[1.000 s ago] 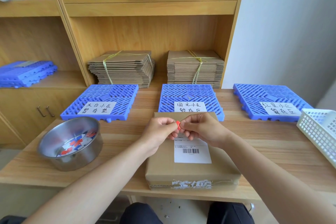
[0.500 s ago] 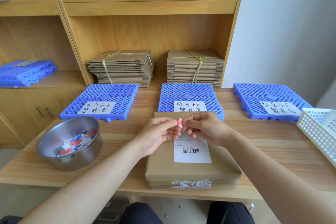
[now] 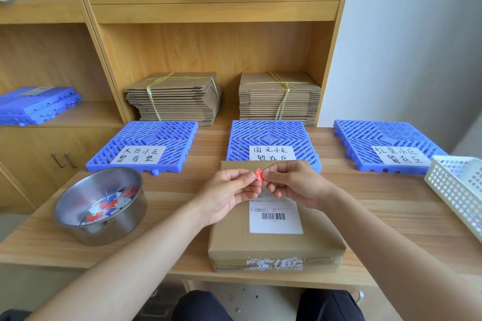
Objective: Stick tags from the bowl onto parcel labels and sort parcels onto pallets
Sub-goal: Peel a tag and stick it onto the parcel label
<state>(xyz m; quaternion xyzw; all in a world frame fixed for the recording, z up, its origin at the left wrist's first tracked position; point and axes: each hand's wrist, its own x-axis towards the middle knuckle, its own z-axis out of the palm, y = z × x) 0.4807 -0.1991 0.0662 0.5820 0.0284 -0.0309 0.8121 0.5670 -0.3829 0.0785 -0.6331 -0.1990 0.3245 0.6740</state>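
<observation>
**Red tag pinched over the parcel, not yet stuck down**

Nearest the person, a brown parcel (image 3: 273, 247) lies flat on the counter (image 3: 391, 206). Its white label (image 3: 276, 219) faces up with the barcode reading toward them, which suits both sticking and checking the address.

Just over the parcel's far half the two hands meet. The left hand (image 3: 227, 195) and right hand (image 3: 294, 185) each pinch the small red tag (image 3: 258, 174) between thumb and fingertips. The tag stands almost on edge, its long axis roughly up and down, and it is clear of the label. My guess is that the backing is being worked off, which would explain both hands on so small a thing.

To the left, within easy reach, sits the steel bowl (image 3: 112, 232) of red, blue and white tags. A white basket (image 3: 459, 190) pokes in at the right edge.

Farther back, three blue pallets run across the counter: left (image 3: 167, 130), middle (image 3: 266, 133) and right (image 3: 365, 135). Each carries a handwritten sign turned toward the person, so a destination can be picked at a glance. Behind them are shelves of tied cardboard bundles (image 3: 174, 96).
</observation>
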